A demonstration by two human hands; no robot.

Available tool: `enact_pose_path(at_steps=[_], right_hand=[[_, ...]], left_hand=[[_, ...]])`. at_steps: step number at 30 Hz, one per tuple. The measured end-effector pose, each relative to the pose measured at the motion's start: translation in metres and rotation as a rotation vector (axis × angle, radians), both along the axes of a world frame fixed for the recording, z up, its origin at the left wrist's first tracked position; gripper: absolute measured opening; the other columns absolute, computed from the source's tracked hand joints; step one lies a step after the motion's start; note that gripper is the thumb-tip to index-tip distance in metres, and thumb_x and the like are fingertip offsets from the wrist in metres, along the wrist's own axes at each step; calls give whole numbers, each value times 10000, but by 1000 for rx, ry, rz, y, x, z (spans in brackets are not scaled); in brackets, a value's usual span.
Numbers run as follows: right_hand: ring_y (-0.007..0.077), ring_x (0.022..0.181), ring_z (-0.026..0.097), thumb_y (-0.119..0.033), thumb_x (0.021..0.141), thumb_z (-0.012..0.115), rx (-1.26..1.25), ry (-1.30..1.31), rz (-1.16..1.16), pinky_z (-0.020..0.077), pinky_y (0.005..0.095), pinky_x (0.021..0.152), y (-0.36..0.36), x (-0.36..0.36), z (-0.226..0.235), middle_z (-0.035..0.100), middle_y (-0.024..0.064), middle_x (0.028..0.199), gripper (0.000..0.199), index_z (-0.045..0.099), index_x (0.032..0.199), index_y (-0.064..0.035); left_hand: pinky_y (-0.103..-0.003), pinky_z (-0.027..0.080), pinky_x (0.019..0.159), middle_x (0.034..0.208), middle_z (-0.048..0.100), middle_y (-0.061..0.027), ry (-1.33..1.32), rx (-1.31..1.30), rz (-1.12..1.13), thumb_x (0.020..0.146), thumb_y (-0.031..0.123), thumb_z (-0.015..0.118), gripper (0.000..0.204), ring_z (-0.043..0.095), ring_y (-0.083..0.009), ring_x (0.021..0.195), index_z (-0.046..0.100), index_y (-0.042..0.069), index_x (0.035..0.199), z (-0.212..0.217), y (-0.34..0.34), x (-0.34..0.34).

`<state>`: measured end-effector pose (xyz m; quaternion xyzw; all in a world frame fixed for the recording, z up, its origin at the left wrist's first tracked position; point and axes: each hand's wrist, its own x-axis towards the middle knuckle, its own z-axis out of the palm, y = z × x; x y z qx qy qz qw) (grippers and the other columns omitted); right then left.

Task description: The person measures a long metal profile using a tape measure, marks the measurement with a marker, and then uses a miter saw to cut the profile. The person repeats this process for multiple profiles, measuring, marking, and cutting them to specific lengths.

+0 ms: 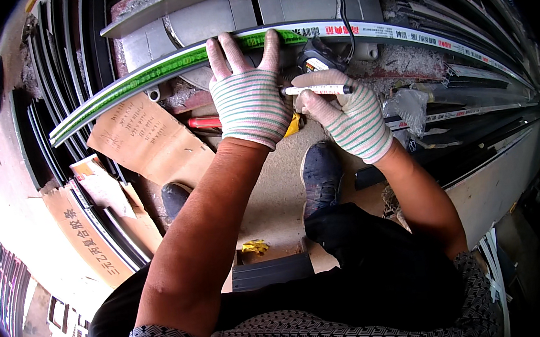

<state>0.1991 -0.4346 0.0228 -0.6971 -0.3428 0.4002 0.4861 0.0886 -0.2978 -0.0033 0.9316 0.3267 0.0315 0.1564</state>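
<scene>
My left hand (250,99), in a white glove with green stripes, lies with fingers spread across a green tape measure blade (169,68) and the long metal profile (400,34) under it. The thumb side is near the dark tape measure case (319,54), which sits against the profile. My right hand (350,112), gloved alike, pinches a white marker pen (324,89) with a black end toward the right. The pen lies almost level, just below the profile; its left tip is close to my left hand.
Grey metal machine bed (204,20) stands behind the profile, with metal shavings (396,59) around it. Dark profiles (67,51) stack at the left, more at the right. A cardboard sheet with handwriting (150,138), a red-handled tool (204,122) and a yellow object (292,125) lie below.
</scene>
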Motion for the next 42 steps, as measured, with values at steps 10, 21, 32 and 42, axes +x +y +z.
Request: enact_pose_path(at_steps=[10, 21, 32, 42], right_hand=[[112, 832, 701, -150, 976, 719, 135, -129, -293, 582, 266, 756, 25, 38, 24, 744, 57, 912, 161, 702, 1053, -10], [110, 859, 669, -155, 989, 675, 146, -69, -27, 558, 261, 784, 79, 74, -8, 707, 58, 935, 187, 696, 1127, -31], [90, 737, 643, -98, 957, 695, 72, -198, -5, 537, 269, 658, 100, 65, -15, 677, 33, 833, 83, 656, 1007, -45], [112, 727, 655, -107, 961, 690, 68, -233, 13, 547, 283, 663, 99, 64, -20, 679, 49, 821, 85, 654, 998, -38]], left_hand=[[-644, 316, 1141, 1517, 268, -477, -29, -2, -14, 790, 231, 672, 818, 256, -652, 1411, 420, 220, 1568, -3, -1, 0], [-656, 305, 1132, 1512, 263, -486, -34, -28, -13, 788, 230, 674, 825, 251, -655, 1410, 413, 220, 1571, -4, 0, -2], [-660, 298, 1139, 1518, 260, -478, -29, -1, -11, 796, 233, 674, 842, 247, -649, 1416, 383, 231, 1586, -6, 1, -4], [-660, 321, 1118, 1521, 255, -472, -14, -8, -13, 792, 232, 671, 858, 251, -647, 1411, 366, 236, 1594, -7, 1, -3]])
